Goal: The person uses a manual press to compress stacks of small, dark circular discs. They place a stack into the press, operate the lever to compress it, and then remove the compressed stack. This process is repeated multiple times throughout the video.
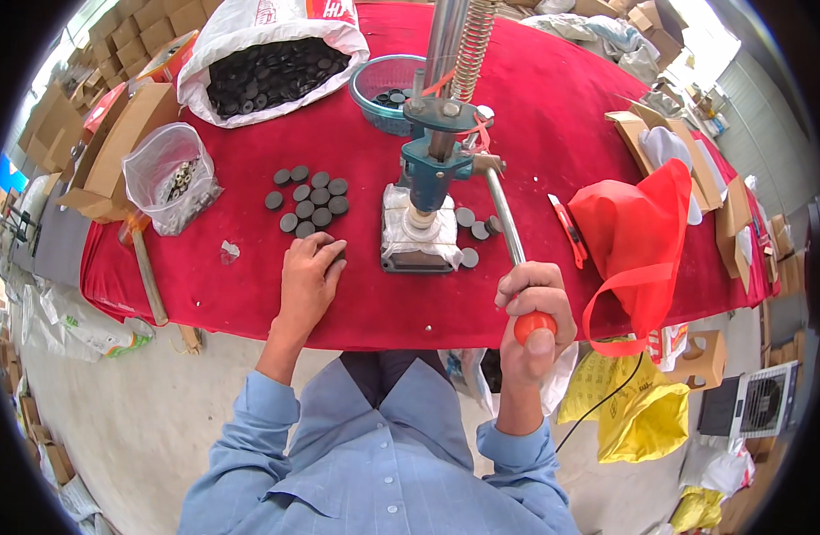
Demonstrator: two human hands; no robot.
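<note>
My right hand [533,312] is wrapped round the red ball knob [536,326] of a metal lever [505,214]. The lever belongs to a teal hand press [434,169] with a steel column and a coil spring. Its pale tip reaches down onto a base [421,237] wrapped in white material. To the left of that base, my left hand [310,272] rests low over the cloth, pinching a small dark round cap [340,256], mostly hidden by the fingers. Just beyond it lies a group of several black round caps [321,198]. Several more caps [479,229] lie right of the base.
A white sack [276,67] of black caps and a teal basket [388,94] stand at the back. A plastic bag [168,178] of small metal parts and a hammer [148,267] lie left. Right are a red box cutter [568,231] and a red bag [637,236].
</note>
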